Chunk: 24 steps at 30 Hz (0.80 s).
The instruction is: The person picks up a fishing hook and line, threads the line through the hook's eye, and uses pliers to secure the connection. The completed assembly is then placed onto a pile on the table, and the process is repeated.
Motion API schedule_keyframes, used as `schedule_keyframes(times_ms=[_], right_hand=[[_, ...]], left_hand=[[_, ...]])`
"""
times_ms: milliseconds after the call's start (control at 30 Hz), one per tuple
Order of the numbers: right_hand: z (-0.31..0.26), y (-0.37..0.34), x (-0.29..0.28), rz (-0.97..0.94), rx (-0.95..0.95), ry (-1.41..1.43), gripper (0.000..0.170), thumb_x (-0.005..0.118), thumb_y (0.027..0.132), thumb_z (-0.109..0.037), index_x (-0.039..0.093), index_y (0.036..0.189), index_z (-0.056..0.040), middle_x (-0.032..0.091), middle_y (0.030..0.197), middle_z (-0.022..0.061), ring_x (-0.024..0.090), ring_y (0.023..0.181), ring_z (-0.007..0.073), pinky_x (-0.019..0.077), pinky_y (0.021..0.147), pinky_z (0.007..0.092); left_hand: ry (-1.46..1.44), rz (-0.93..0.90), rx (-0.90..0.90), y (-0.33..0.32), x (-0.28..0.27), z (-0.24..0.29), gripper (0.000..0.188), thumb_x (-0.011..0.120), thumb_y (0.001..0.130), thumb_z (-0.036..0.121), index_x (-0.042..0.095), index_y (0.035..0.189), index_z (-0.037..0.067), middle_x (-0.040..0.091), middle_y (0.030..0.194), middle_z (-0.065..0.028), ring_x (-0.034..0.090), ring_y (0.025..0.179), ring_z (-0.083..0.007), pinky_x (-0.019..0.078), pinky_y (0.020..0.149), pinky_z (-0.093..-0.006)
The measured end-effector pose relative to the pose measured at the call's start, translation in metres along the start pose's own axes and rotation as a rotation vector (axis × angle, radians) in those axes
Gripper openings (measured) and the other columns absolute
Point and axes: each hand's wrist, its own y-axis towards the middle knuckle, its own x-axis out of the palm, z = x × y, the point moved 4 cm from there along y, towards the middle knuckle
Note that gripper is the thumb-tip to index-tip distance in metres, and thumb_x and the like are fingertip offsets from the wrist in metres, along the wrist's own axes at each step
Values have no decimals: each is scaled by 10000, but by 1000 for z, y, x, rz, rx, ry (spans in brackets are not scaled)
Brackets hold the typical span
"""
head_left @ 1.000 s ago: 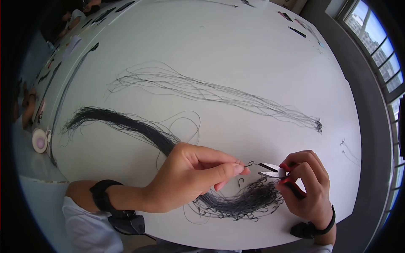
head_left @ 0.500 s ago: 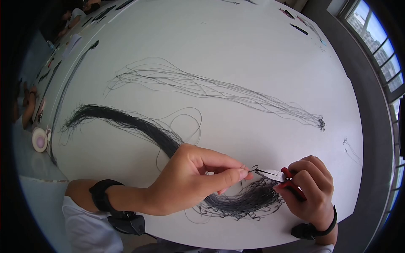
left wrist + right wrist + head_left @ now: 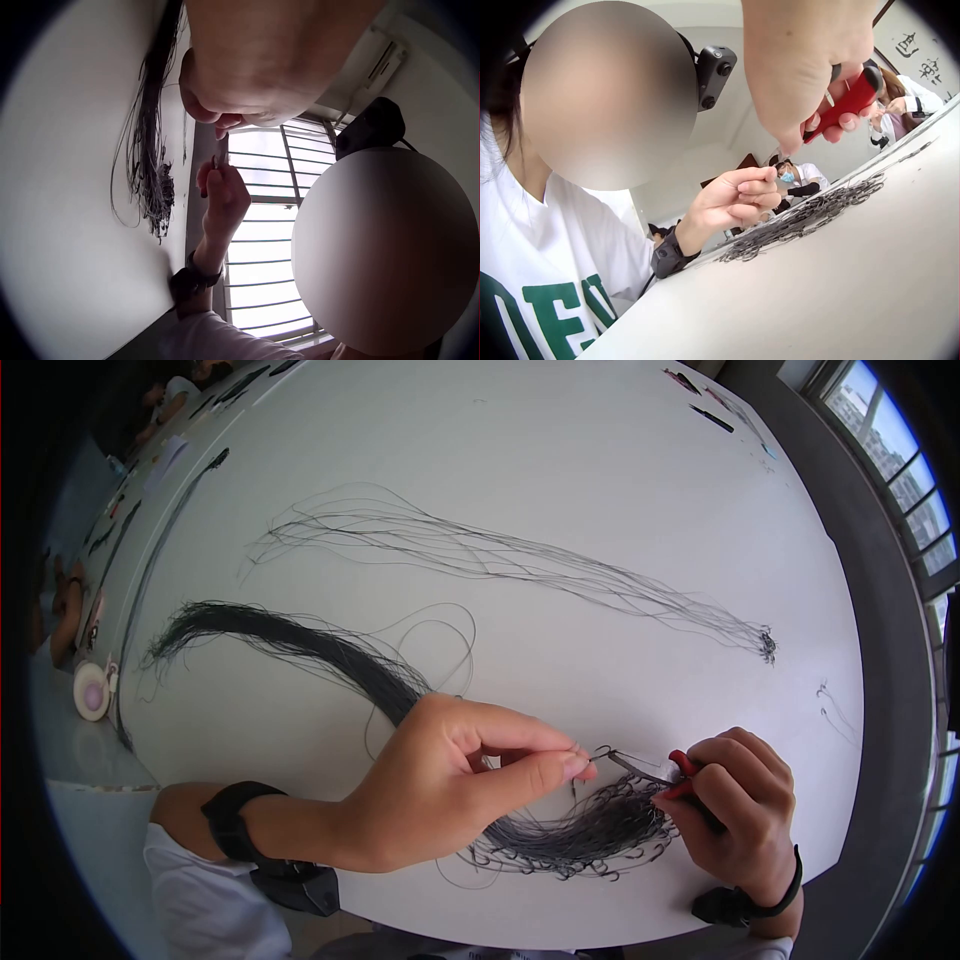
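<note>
In the head view my left hand (image 3: 450,785) pinches a small dark hook (image 3: 600,754) between thumb and forefinger. My right hand (image 3: 738,805) grips red-handled cutters (image 3: 682,775), their blade tips beside the hook; whether they touch it I cannot tell. Below both hands lies a thick bundle of dark lines (image 3: 590,838) with many hooks at its right end, its tail curving to the upper left under my left hand. The right wrist view shows my fingers curled round the red handle (image 3: 847,105), with the hooked bundle (image 3: 810,221) on the table.
A looser bundle of thin lines (image 3: 480,550) stretches across the white table (image 3: 560,460). Two loose hooked lines (image 3: 825,700) lie at the right, a black pen-like tool (image 3: 711,418) at the back right. A round white object (image 3: 92,692) is at the left; other people sit far left.
The cutters' tips have come in closer to the hook, and the blades have turned so they look narrower. My right hand has lowered slightly; my left hand keeps its pinch.
</note>
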Motion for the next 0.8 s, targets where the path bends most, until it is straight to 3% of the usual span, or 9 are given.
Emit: schedule_keyframes(times_ms=[300, 367, 433, 500, 567, 800], right_hand=[[5, 0, 2, 15, 27, 29, 326, 785, 594, -106, 469, 629, -36, 525, 682, 76, 511, 543, 202, 407, 467, 304], [14, -6, -4, 26, 29, 22, 328, 783, 596, -98, 465, 625, -27, 522, 675, 78, 509, 538, 206, 404, 464, 305], [49, -16, -27, 184, 444, -151, 274, 715, 632, 4, 442, 612, 5, 512, 640, 99, 477, 516, 218, 389, 469, 281], [33, -15, -21, 237, 355, -22, 255, 698, 636, 11, 445, 609, -2, 515, 639, 101, 457, 505, 217, 384, 469, 283], [29, -4, -8, 75, 201, -8, 241, 718, 636, -28, 478, 636, -6, 529, 657, 83, 484, 557, 228, 418, 519, 309], [30, -6, 9, -61, 187, -127, 210, 716, 651, -52, 513, 692, -18, 524, 908, 100, 520, 811, 259, 435, 693, 367]], left_hand=[[28, 33, 21, -2, -2, 3, 145, 587, 854, 27, 657, 930, -75, 649, 705, -65, 417, 492, -5, 351, 469, -162], [27, 132, 22, -6, -11, 8, 143, 582, 856, 23, 655, 929, -76, 654, 714, -82, 412, 487, -8, 351, 467, -158], [-4, 141, 7, -6, -17, 6, 140, 582, 853, 16, 655, 930, -77, 657, 728, -90, 417, 491, -10, 353, 467, -158], [-42, 157, -11, -7, -16, 3, 137, 583, 851, 9, 654, 930, -77, 661, 742, -99, 422, 496, -13, 355, 467, -158], [43, 32, 56, 0, -3, 13, 130, 583, 846, -4, 654, 927, -79, 666, 769, -108, 441, 508, -17, 371, 471, -161], [39, 22, 92, -8, 1, 9, 107, 607, 828, -11, 664, 905, -58, 673, 789, -98, 507, 547, -27, 416, 486, -167]])
